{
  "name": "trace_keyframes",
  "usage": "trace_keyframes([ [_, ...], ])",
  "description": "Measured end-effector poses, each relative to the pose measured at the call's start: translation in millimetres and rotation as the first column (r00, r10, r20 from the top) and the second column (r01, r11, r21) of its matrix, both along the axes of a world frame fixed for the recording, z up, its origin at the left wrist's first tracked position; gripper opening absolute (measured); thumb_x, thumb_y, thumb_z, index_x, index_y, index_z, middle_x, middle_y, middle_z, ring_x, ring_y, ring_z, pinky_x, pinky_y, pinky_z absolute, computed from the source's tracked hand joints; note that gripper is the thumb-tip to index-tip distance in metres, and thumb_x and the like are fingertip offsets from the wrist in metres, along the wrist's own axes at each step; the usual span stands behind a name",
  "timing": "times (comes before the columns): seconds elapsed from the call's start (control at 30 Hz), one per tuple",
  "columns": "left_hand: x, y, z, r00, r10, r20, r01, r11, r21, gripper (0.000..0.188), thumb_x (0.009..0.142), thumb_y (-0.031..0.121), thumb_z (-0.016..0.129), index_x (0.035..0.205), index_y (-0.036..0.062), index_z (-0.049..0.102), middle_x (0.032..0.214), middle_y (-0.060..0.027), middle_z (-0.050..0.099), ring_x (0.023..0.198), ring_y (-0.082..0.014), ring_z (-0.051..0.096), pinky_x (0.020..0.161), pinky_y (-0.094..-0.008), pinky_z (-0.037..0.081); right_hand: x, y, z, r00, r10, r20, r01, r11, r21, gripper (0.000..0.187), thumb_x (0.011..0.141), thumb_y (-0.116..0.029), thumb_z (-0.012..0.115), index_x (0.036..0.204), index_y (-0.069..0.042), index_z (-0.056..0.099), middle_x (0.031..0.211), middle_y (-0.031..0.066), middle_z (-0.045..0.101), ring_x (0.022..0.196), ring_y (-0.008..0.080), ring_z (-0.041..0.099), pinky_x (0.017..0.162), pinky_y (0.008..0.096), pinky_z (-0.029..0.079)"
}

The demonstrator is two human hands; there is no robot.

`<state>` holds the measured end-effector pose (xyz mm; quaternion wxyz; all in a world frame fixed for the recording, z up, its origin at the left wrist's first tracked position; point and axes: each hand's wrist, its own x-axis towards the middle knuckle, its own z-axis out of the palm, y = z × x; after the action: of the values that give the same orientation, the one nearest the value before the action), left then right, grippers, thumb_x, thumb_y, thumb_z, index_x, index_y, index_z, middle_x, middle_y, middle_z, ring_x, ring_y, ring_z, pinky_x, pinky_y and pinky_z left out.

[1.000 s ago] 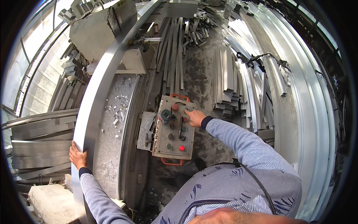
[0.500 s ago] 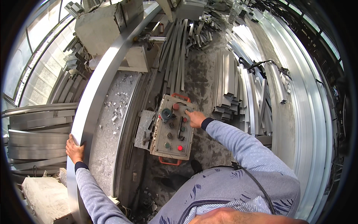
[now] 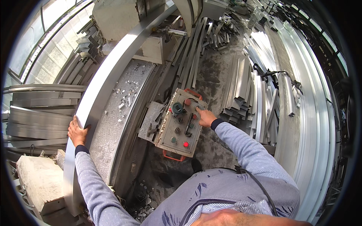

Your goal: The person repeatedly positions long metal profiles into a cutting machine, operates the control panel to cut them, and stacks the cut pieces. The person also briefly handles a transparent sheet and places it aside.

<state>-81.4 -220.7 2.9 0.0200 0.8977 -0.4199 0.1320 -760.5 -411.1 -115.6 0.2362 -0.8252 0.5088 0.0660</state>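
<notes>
My left hand (image 3: pixel 78 132) grips a long, wide aluminium profile (image 3: pixel 98 86), thumb at one edge and fingers at the other. The profile runs from the lower left up to the machine at the top. My right hand (image 3: pixel 206 117) reaches to a metal control box (image 3: pixel 174 136) with orange handles. Its index finger is stretched out, the tip on a button near the panel's upper right corner, while the other fingers are curled and hold nothing. On the panel are several knobs and buttons, including a lit red one (image 3: pixel 186 144) and a dark green round fitting (image 3: pixel 177 109).
A beige machine housing (image 3: pixel 115 20) stands at the far left, another (image 3: pixel 40 180) near left. Small metal offcuts (image 3: pixel 126 96) litter the bed beside the profile. Stacked profiles (image 3: pixel 237 83) lie right of the control box, with long ones (image 3: pixel 305 94) on the far right.
The whole view has shifted and tilted slightly, so the scene sits further right. My left hand stays on the profile and my right finger stays at the button.
</notes>
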Motion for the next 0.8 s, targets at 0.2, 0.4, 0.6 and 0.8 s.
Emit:
trace_keyframes([
  [0.2,-5,0,5,1.0,0.003,-0.007,-0.003,1.0,-0.003,0.109,0.074,0.057,0.089,0.165,0.0256,0.038,0.157,-0.0131,0.05,0.144,-0.0356,0.047,0.119,-0.053,0.037,-2,-1,-6,1.0,-0.011,0.023,0.012,0.999,-0.033,0.092,0.07,-0.006,0.062,0.159,-0.001,0.043,0.088,0.0296,0.071,0.084,0.0464,0.071,0.076,0.0535,0.057],
  [0.4,-5,0,4,1.0,-0.012,-0.013,0.011,1.0,-0.018,0.108,0.074,0.057,0.09,0.164,0.0251,0.04,0.156,-0.0138,0.052,0.142,-0.0361,0.048,0.118,-0.0539,0.038,-5,-1,-5,0.997,-0.02,0.071,0.02,1.0,-0.001,0.09,0.07,-0.007,0.062,0.158,0.0,0.044,0.09,0.0325,0.071,0.087,0.0488,0.07,0.078,0.0545,0.057],
  [0.6,-4,0,3,1.0,-0.02,-0.001,0.02,0.999,-0.029,0.108,0.073,0.058,0.09,0.164,0.0249,0.041,0.155,-0.0138,0.052,0.141,-0.0361,0.05,0.117,-0.054,0.039,-2,1,3,0.997,-0.013,0.082,0.017,0.999,-0.038,0.09,0.07,-0.006,0.061,0.158,0.002,0.043,0.09,0.0331,0.07,0.085,0.0495,0.07,0.076,0.056,0.056],
  [0.8,-4,0,1,1.0,-0.023,0.017,0.024,0.999,-0.035,0.106,0.075,0.057,0.09,0.163,0.0252,0.042,0.153,-0.0136,0.053,0.14,-0.036,0.05,0.116,-0.0536,0.04,-3,-1,4,0.998,-0.034,0.054,0.031,0.998,0.054,0.091,0.071,-0.005,0.061,0.159,0.003,0.041,0.088,0.0334,0.069,0.083,0.05,0.068,0.075,0.0566,0.055],
])
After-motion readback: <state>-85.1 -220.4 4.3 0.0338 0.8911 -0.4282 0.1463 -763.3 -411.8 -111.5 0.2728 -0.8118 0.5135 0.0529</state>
